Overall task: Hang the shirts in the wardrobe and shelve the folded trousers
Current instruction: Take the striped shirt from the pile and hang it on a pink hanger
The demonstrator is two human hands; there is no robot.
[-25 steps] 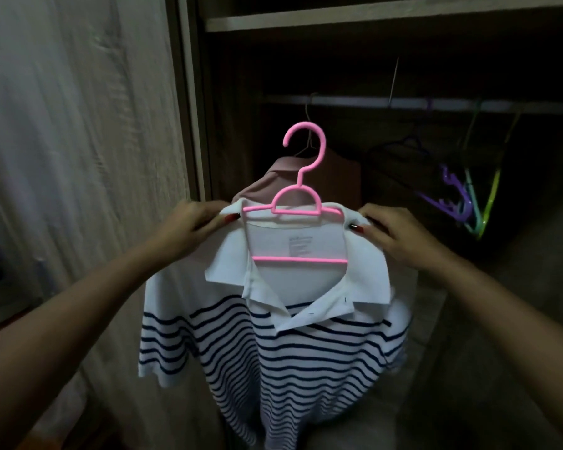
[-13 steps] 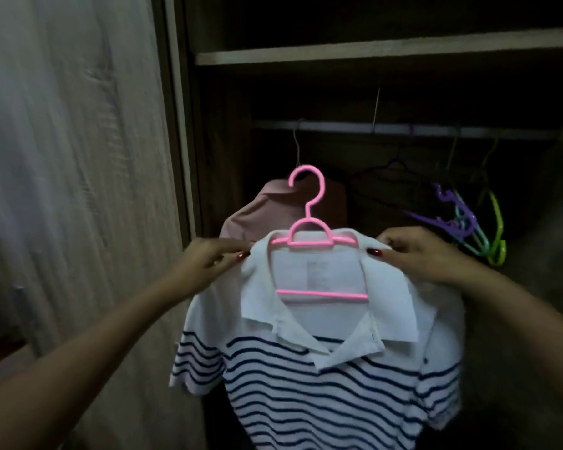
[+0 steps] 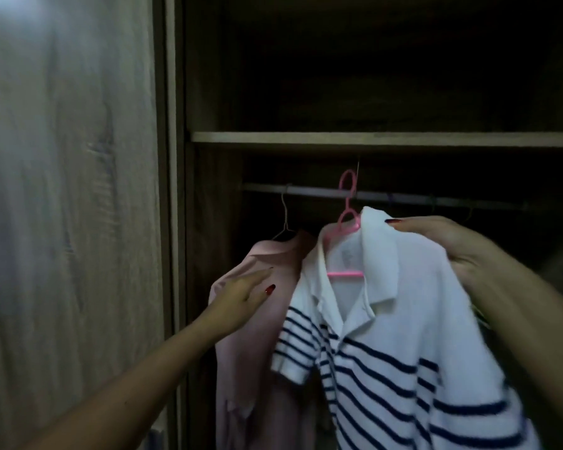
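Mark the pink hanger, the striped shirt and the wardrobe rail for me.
pink hanger (image 3: 345, 274), head view, on its lower crossbar.
striped shirt (image 3: 413, 306), head view, on the white shoulder panel below the collar.
wardrobe rail (image 3: 312, 191), head view, on the bare stretch left of the hanger's hook.

Light: dim. The wardrobe (image 3: 387, 102) in front of me is mostly in shadow inside. On my left, a pale wood-grain door panel (image 3: 62, 222), blurred, fills the left third of the view. Next to it stands a vertical frame post (image 3: 173, 190) in the same finish. Inside, one shelf (image 3: 371, 138) spans the width; the compartment above it is too dark to read. Just below the shelf, a pale rail (image 3: 306, 190) runs left to right. The inner side wall (image 3: 215, 222) is brown wood grain.
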